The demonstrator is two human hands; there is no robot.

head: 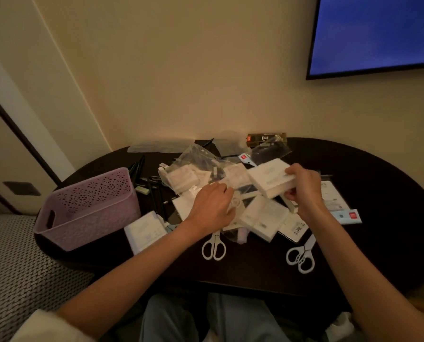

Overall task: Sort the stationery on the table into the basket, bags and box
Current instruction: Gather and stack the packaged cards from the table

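A heap of stationery lies in the middle of the dark oval table [378, 218]: white packs, clear plastic bags [201, 161] and black pens [154, 191]. My right hand [304, 191] grips a white rectangular pack [270, 180] lifted a little above the heap. Over the heap's middle my left hand [212, 208] reaches down with curled fingers onto clear wrapping; what it grips is hidden. A purple perforated basket [90, 208] stands at the table's left. Two white-handled scissors [214, 246] [301, 255] lie near the front edge.
A gold and black box [266, 139] sits at the back by the wall. More white packs [145, 230] lie beside the basket. Flat packets with red labels [346, 214] lie to the right. A woven seat [16, 267] is at the left, a screen [378, 33] on the wall.
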